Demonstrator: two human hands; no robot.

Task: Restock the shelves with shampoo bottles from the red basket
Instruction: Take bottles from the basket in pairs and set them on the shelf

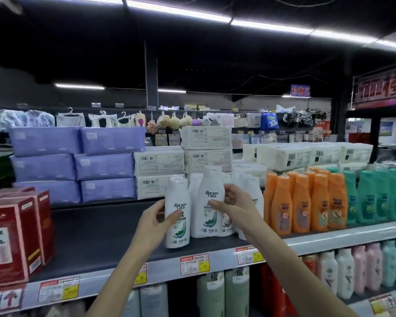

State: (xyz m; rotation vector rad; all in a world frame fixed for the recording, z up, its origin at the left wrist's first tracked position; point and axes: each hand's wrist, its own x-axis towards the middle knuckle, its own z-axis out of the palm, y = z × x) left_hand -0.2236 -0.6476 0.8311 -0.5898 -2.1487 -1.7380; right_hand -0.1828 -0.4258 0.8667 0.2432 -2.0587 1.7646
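Checking surroundings first, quick: what's around the work spot?

B: Top shelf (pixel 96 236), dark deck. Red boxes (pixel 14 236) stacked at its left end, well apart from the hands. Purple packs (pixel 78 161) and white packs (pixel 206 147) piled along the back. Orange bottles (pixel 306 202) stand right of the white row, teal bottles (pixel 375 195) right of those.

A: Anything in the way?

B: More white bottles (pixel 253 186) crowd the row behind the hands, partly hidden by the right wrist. The orange ones stand tight against them.

A: Task items?

B: Front white bottle (pixel 177 195), upright, near the shelf's front edge. Can't tell whether its base sits on the deck. Left hand (pixel 156 223) grips it, thumb and fingers wrapped round its left side and front. Taller white bottle (pixel 204 213) is just right of it and further back, base on the deck. Right hand (pixel 234 204) holds that one, thumb on the label, fingers curled at its right side.

A: The two bottles touching?

B: Too close to call.

A: Below?

B: Price tags (pixel 194 265) on the shelf lip. Under the lip, pale green bottles (pixel 222 294) stand below the hands. White and pink bottles (pixel 352 271) stand further right, all upright in rows.
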